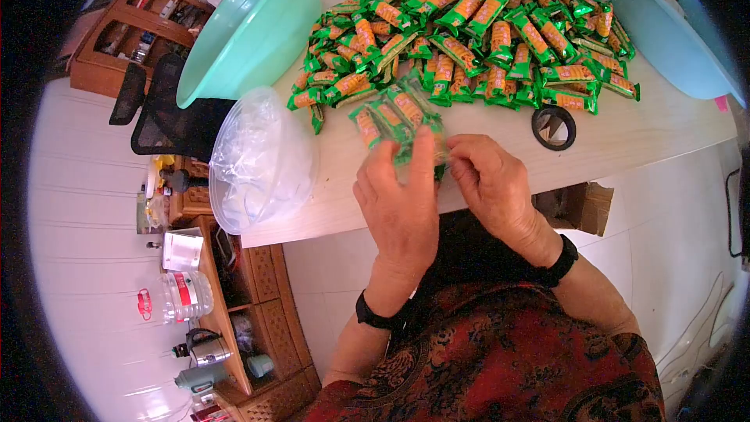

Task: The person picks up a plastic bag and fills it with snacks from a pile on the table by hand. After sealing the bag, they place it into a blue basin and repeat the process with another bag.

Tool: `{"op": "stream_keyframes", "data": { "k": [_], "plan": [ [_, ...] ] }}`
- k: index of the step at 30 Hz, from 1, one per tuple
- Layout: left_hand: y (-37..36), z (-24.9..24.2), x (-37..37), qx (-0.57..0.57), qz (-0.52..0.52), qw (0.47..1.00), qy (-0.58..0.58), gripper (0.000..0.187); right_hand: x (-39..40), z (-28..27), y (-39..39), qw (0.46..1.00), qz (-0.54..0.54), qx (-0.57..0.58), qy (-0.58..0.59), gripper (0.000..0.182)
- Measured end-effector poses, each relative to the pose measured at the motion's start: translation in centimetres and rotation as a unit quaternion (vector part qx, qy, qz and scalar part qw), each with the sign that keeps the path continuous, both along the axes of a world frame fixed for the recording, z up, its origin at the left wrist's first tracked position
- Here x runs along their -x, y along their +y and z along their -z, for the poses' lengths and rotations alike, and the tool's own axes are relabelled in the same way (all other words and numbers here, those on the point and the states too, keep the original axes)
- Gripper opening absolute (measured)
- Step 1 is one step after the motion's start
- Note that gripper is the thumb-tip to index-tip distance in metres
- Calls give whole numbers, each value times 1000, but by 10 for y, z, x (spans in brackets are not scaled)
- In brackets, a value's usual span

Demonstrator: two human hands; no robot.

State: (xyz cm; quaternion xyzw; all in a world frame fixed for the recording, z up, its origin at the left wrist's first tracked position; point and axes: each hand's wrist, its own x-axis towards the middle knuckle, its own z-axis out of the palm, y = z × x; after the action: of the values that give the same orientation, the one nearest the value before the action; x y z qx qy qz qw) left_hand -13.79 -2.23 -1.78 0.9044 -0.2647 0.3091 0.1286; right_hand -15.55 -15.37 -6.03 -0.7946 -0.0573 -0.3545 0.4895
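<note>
My left hand (400, 199) grips the near end of a clear plastic bag (397, 115) with several green-and-orange snack packets lined up inside. Blur softens the bag and fingertips. At the bag's near right corner, my right hand (494, 184) has its thumb and fingers pinched together. What lies between those fingertips is mostly hidden, but they meet the bag's edge. Beyond both hands, a large heap of the same wrapped snack packets (469, 27) covers the far part of the table. A black ring-shaped roll (553, 146), like tape, lies to the right.
A clear bowl of thin plastic bags (258, 164) stands at the table's left edge, below a tilted green basin (250, 27). On the right is a blue basin (664, 31). An open cardboard box (590, 207) sits under the table, and a wooden cabinet (273, 328) stands lower left.
</note>
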Motion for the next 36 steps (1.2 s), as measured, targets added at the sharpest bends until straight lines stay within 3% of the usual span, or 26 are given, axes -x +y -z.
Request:
{"op": "stream_keyframes", "data": {
  "k": [4,6,9,13,19,27,36],
  "plan": [
    [2,-8,-10,-45,44,998,-13,35,0,1,1,1000,3,1,18,18],
    [5,-4,-17,-32,107,991,73,34,1,-2,0,1000,0,4,22,17],
    [4,-2,-21,1,129,988,90,41,1,-2,0,1000,-7,7,25,17],
    [2,-4,-25,-11,117,988,96,39,0,0,-1,999,-5,20,25,15],
    [0,6,-30,61,143,985,70,46,2,-2,-1,999,-23,11,48,14],
    [10,12,-41,82,196,975,-70,41,0,-1,0,1000,-11,6,21,15],
    [7,11,-36,79,177,981,-29,32,1,-1,-2,999,-9,26,25,13]
  ]
}}
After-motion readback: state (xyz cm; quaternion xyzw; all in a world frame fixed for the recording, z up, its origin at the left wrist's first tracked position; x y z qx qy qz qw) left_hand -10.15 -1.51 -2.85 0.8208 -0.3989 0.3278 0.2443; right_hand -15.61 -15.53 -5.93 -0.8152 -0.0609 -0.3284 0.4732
